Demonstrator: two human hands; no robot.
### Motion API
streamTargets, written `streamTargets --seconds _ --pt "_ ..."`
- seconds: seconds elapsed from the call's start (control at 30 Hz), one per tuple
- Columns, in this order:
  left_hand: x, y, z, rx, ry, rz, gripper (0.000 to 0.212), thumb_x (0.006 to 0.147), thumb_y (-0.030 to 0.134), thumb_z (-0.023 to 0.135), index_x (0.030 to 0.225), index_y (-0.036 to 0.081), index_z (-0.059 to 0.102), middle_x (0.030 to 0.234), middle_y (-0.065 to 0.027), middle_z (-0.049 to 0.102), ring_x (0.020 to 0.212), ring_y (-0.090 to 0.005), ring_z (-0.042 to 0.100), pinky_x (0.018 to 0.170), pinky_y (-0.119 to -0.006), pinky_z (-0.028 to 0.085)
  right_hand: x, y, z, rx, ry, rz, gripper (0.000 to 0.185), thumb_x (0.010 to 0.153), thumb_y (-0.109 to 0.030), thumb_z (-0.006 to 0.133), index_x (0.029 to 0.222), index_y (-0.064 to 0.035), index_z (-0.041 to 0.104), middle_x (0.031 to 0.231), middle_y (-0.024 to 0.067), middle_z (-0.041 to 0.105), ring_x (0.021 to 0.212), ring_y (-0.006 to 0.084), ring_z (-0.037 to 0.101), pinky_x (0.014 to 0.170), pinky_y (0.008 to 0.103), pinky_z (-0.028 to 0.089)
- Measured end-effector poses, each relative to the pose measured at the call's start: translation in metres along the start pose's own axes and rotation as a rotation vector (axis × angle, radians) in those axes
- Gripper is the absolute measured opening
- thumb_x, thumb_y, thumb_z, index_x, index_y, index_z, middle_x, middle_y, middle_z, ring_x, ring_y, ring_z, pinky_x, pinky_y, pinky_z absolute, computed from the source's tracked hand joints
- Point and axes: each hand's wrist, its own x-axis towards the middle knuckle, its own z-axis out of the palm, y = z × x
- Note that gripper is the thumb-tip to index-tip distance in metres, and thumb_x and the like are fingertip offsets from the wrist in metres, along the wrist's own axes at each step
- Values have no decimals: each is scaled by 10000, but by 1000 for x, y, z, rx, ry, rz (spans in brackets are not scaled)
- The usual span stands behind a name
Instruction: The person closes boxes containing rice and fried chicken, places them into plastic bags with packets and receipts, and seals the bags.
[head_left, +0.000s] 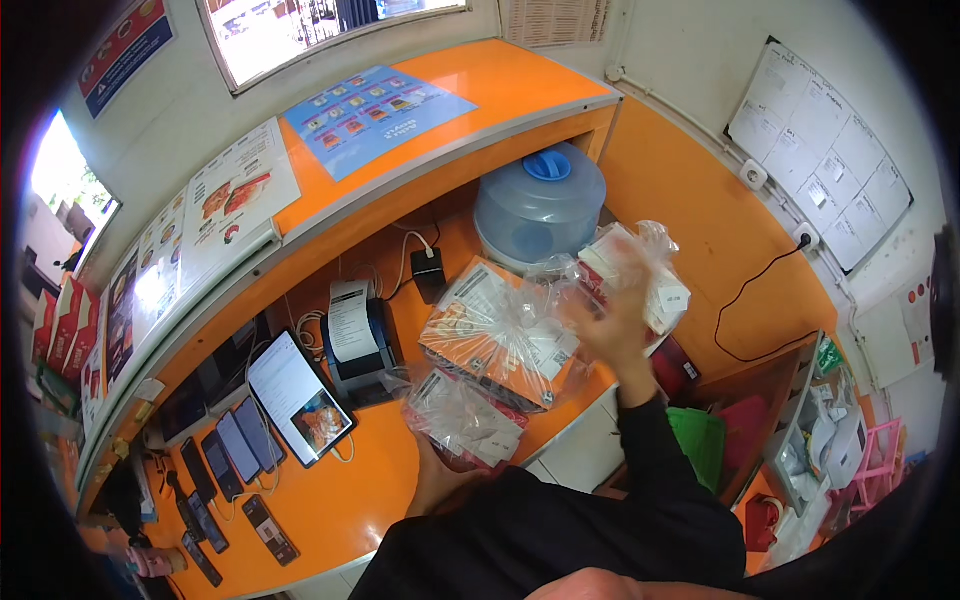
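My left hand (439, 476) grips the lower side of a red and white food box in a clear plastic bag (469, 424), near the counter's front edge. My right hand (611, 315) is raised and blurred, over the right end of a larger orange box in a tied clear bag (502, 334); whether its fingers hold anything cannot be told. Beyond that hand stands another bagged box with white paper on it (667, 300), beside a translucent blue-lidded round container (540, 202). Behind my left hand, a receipt printer (360, 345) has a printed paper strip lying on top.
A tablet (300, 397) leans left of the printer, with several phones (240, 446) and white cables beside it. A raised orange shelf (525, 75) with menu sheets overhangs the counter's back. A black charger (428, 274) stands behind the boxes. Green and pink plastic items (697, 442) are at the right.
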Motion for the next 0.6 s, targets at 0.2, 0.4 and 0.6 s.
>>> streamTargets --seconds 0.2,0.4,0.6 --pt "6 -28 -4 219 20 192 1329 461 318 961 1393 -56 90 1405 -255 315 1346 -359 329 1102 -430 314 -44 11 84 298 -511 187 492 827 -251 669 1235 -16 531 1104 202 598 1033 363 576 889 441 452" --pt "-6 -8 -10 177 32 153 1257 465 318 960 1369 -52 170 1383 -243 351 1335 -339 351 1103 -414 314 -55 -24 52 725 -312 332 240 859 -70 521 1064 29 595 945 162 656 920 291 634 819 363 478" --pt "4 -7 -6 155 -92 177 1268 501 314 948 1408 -52 142 1406 -227 357 1355 -315 336 1111 -387 308 -74 -25 16 719 -74 521 365 825 42 398 1142 46 580 1061 106 628 1006 184 588 888 308 455"
